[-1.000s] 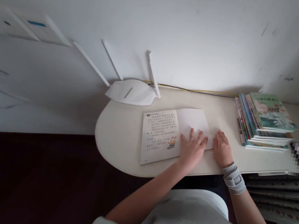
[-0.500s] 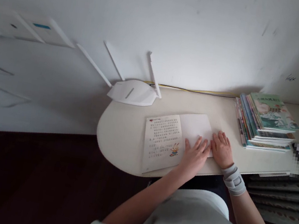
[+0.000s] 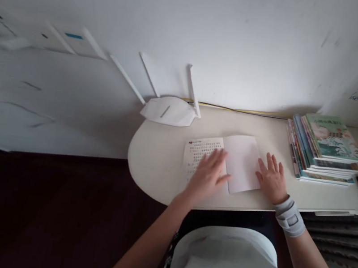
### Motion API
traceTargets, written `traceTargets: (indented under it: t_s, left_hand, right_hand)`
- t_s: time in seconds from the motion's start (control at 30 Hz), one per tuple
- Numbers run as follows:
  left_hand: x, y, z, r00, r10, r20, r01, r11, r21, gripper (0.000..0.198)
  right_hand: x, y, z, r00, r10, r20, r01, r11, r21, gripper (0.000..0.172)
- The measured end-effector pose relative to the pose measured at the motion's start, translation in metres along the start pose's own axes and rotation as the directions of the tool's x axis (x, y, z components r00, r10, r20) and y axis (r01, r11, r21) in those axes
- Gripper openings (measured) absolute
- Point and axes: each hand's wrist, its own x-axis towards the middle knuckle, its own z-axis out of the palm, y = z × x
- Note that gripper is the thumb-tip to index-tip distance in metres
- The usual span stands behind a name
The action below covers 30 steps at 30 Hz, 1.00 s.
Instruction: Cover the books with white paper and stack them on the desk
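Note:
An open booklet (image 3: 242, 162) lies on the pale desk (image 3: 154, 162), its left page printed with lines of text and its right page blank. My left hand (image 3: 208, 172) is over the printed page, fingers stretched out and a little blurred; whether it presses on the paper I cannot tell. It covers much of the text. At the blank page's right edge is my right hand (image 3: 271, 178), fingers spread, holding nothing. A grey wrist wrap (image 3: 290, 216) is around my right wrist.
A stack of thin books (image 3: 328, 146) stands on the desk's right part. At the back left is a white router (image 3: 171, 111) with upright antennas. Cables (image 3: 237, 109) run along the wall. The desk's left end is rounded, with dark floor (image 3: 43, 216) beyond.
My left hand has moved left, from the blank page onto the printed page. My right hand's fingers have spread slightly at the page edge. The whole view has shifted a little.

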Motion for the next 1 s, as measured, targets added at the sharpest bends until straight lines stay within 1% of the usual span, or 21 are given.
traceTargets:
  t_s: [0.03,0.07,0.1,0.17,0.2,0.23,0.27,0.4,0.5,0.57,0.63,0.73,0.83,1.0]
  left_hand:
    - [-0.008,-0.015,-0.002,0.99,-0.132,-0.054,0.132,0.991,0.0,0.06]
    - [-0.015,-0.03,-0.004,0.971,-0.229,-0.068,0.229,0.973,-0.014,0.059]
    - [-0.023,-0.043,-0.004,0.951,-0.302,-0.064,0.3,0.953,-0.042,0.059]
    - [-0.034,-0.06,-0.004,0.934,-0.354,-0.046,0.349,0.933,-0.093,0.058]
    - [-0.038,-0.065,-0.003,0.933,-0.357,-0.043,0.35,0.93,-0.115,0.057]
    - [-0.041,-0.067,-0.003,0.934,-0.354,-0.048,0.345,0.93,-0.13,0.056]
    - [-0.042,-0.066,-0.002,0.934,-0.352,-0.059,0.342,0.93,-0.138,0.055]
    - [-0.04,-0.06,-0.001,0.925,-0.364,-0.111,0.35,0.928,-0.13,0.054]
    - [-0.038,-0.061,0.0,0.91,-0.385,-0.155,0.37,0.921,-0.12,0.053]
    - [-0.038,-0.063,0.001,0.9,-0.404,-0.163,0.389,0.914,-0.114,0.055]
    - [-0.039,-0.066,0.001,0.896,-0.414,-0.161,0.404,0.91,-0.095,0.058]
    - [-0.04,-0.065,0.002,0.899,-0.411,-0.154,0.412,0.911,-0.023,0.061]
    - [-0.04,-0.059,0.001,0.905,-0.407,-0.122,0.418,0.905,0.083,0.057]
    - [-0.038,-0.051,-0.001,0.917,-0.393,-0.07,0.398,0.893,0.211,0.05]
  right_hand:
    - [0.004,-0.003,-0.003,0.997,-0.072,0.014,0.072,0.997,0.001,0.043]
    - [0.008,-0.007,-0.005,0.986,-0.162,0.038,0.162,0.987,0.016,0.044]
    - [0.013,-0.012,-0.007,0.962,-0.265,0.069,0.262,0.964,0.044,0.046]
    - [0.024,-0.022,-0.007,0.885,-0.447,0.131,0.434,0.893,0.117,0.057]
    - [0.028,-0.027,-0.006,0.849,-0.506,0.155,0.486,0.861,0.15,0.066]
    - [0.033,-0.032,-0.005,0.824,-0.539,0.174,0.513,0.84,0.174,0.073]
    - [0.036,-0.037,-0.004,0.813,-0.551,0.188,0.521,0.833,0.186,0.078]
    - [0.042,-0.05,-0.002,0.814,-0.544,0.203,0.516,0.838,0.177,0.092]
    - [0.041,-0.058,-0.002,0.803,-0.561,0.199,0.531,0.826,0.188,0.098]
    - [0.039,-0.061,-0.001,0.824,-0.527,0.208,0.495,0.848,0.187,0.098]
    - [0.037,-0.062,0.0,0.86,-0.463,0.215,0.436,0.885,0.161,0.096]
    - [0.037,-0.06,0.001,0.897,-0.392,0.206,0.375,0.919,0.118,0.095]
    - [0.038,-0.054,0.001,0.903,-0.378,0.201,0.363,0.925,0.108,0.093]
    - [0.035,-0.039,-0.003,0.89,-0.4,0.22,0.385,0.916,0.111,0.089]
